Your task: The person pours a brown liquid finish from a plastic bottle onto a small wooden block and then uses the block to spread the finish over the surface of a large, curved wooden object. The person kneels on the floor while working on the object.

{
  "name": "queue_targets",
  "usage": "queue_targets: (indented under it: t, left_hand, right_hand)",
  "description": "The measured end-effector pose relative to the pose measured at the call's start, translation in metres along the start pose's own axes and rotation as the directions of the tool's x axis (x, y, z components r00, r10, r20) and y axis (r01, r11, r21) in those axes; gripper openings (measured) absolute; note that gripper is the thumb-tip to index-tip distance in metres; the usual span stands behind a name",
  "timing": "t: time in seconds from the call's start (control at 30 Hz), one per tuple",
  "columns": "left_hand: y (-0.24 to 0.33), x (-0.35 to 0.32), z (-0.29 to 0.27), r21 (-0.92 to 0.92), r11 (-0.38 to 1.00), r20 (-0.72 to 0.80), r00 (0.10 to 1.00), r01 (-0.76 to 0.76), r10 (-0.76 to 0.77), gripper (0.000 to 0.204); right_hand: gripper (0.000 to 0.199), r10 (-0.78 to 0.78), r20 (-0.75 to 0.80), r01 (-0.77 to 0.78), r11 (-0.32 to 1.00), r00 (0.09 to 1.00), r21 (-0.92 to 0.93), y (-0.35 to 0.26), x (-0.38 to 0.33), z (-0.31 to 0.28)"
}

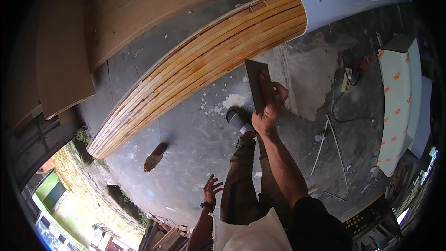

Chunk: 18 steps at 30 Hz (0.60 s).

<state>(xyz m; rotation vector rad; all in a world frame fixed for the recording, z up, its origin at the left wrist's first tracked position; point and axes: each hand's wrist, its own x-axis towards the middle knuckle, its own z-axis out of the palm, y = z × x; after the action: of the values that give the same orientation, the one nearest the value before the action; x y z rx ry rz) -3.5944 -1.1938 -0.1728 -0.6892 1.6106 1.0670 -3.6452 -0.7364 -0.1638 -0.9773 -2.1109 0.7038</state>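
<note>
Your right hand (pixel 267 109) held a flat dark rectangular board (pixel 257 83), the fingers (pixel 265 88) pressed together against its near face with the thumb at its right edge. The board stood roughly upright at the centre of the view, its far edge just beside the long curved panel of orange-stained wooden slats (pixel 209 62). That panel ran from the near left to the far right, where a white smooth section (pixel 344 0) continued it.

Your left hand (pixel 211 190) hung low near the bottom of the view, empty, its fingers spread, a dark wristband at the wrist; it was well apart from the board.

Below the board, your foot in a dark sandal (pixel 236 118) rested on the grey concrete floor (pixel 186 158), beside a patch of white powder (pixel 233 100). A brown wood offcut (pixel 154 156) lay on the floor to the left, near the panel's near end. To the right lay thin wooden sticks (pixel 337 146), a black cable (pixel 346 118) and white sheets with orange markings (pixel 395 107). Large plywood sheets (pixel 62 60) lay at the far left.
</note>
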Motion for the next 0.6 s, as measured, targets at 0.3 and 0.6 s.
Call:
queue_targets:
  t: [0.3,0.6]
  left_hand:
    - [0.0,0.009,-0.003,0.005,1.0,-0.013,1.0,0.022,-0.022,0.067]
    - [0.005,0.009,-0.004,-0.042,0.999,-0.027,1.0,-0.014,0.013,0.072]
  right_hand:
    - [0.067,-0.315,0.408,0.447,0.848,0.857,-0.284,0.005,0.115,-0.026]
    - [0.069,-0.366,0.44,0.507,0.821,0.82,-0.262,-0.023,0.155,-0.028]
